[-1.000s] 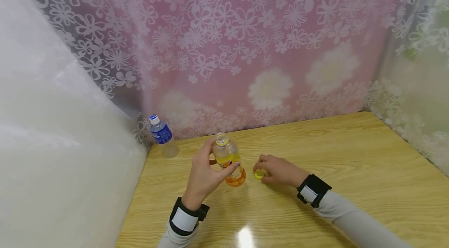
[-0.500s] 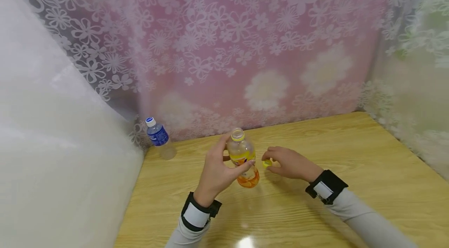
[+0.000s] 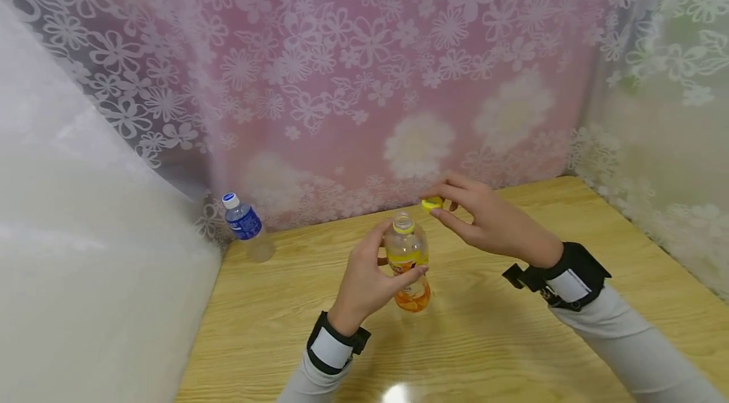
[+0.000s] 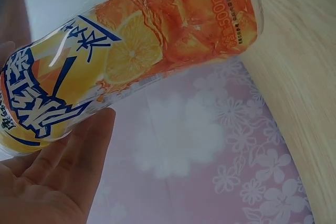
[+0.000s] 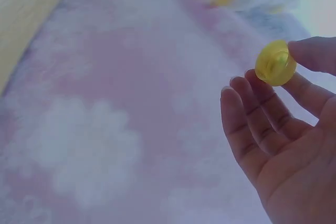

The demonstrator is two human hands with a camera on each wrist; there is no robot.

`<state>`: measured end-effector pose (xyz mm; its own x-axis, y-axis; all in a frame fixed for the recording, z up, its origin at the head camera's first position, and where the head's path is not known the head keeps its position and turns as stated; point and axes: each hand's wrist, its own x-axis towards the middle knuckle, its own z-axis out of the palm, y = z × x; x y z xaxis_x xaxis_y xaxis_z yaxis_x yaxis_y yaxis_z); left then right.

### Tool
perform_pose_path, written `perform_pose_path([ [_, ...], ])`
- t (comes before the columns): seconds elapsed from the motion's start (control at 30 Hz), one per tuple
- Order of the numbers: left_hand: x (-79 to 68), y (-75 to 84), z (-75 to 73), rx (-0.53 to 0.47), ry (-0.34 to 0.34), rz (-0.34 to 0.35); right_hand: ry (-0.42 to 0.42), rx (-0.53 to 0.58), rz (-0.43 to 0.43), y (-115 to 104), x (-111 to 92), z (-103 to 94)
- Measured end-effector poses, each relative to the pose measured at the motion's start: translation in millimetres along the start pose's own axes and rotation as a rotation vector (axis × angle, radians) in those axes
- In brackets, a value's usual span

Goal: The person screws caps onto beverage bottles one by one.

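Note:
My left hand point(image 3: 373, 279) grips a clear plastic bottle point(image 3: 411, 245) around its upper body, thumb across the front. Its label is yellow and orange with lemon slices, filling much of the left wrist view point(image 4: 131, 53). The bottle stands nearly upright with its mouth uncapped. Between thumb and index finger, my right hand point(image 3: 490, 216) pinches a yellow bottle cap point(image 3: 433, 203), a little above and to the right of the mouth. In the right wrist view the hollow inside of the cap point(image 5: 276, 64) shows, with the other fingers held apart from it.
A second bottle point(image 3: 245, 224) with a blue label and white cap stands at the back left of the wooden table point(image 3: 273, 327). A pink flowered curtain point(image 3: 342, 105) hangs along the back edge, and a white sheet point(image 3: 85, 251) closes off the left.
My right hand has lifted the yellow cap off the table to above the bottle's mouth height. My left hand and the bottle have shifted right in the view.

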<state>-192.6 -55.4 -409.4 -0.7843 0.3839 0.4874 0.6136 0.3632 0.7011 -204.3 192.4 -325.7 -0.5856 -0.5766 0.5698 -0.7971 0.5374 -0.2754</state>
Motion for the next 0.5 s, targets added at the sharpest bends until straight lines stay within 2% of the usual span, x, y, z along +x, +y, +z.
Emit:
perform_pose_path([
  [0.07, -0.1, -1.5, 2.4, 0.003, -0.005, -0.005, 0.014, 0.013, -0.052, -8.9, 7.4, -2.4],
  [0.17, -2.3, -3.5, 4.9, 0.005, -0.009, -0.016, -0.014, 0.037, -0.086, -19.5, 13.9, 1.2],
  [0.3, -4.5, -4.8, 7.6, 0.009, -0.017, -0.023, -0.056, 0.054, -0.074, -25.0, 15.8, 9.7],
  [0.5, -1.0, -4.7, 9.9, 0.025, -0.023, -0.012, -0.057, 0.051, -0.051, -21.1, 14.2, 13.5],
])
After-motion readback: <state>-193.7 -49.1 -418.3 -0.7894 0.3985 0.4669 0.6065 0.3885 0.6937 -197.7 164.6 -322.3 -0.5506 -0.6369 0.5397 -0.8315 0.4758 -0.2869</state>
